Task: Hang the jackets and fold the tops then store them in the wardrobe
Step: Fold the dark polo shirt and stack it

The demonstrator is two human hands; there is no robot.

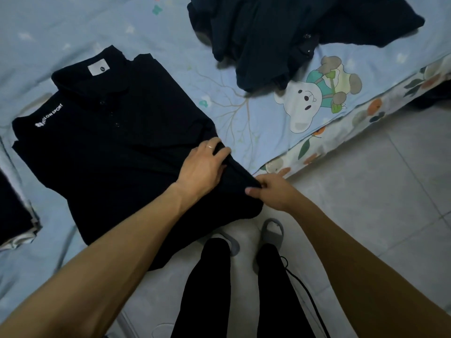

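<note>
The black polo shirt [109, 142] is matt cloth, the bedsheet [170, 45] smooth printed cotton, the floor [378, 179] glossy tile.

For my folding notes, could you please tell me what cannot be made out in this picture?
Head view only:
- Dark pile: how many garments, or which are jackets; too dark and bunched.
- Dark cloth at left edge: cut off by the frame.
- Polo shirt hem: hidden under the left hand and right hand.
- Wardrobe: out of frame.

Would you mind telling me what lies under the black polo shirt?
The polo shirt lies on the blue bedsheet; its hem overhangs the bed edge. Whatever is directly beneath the fabric is covered.
</note>
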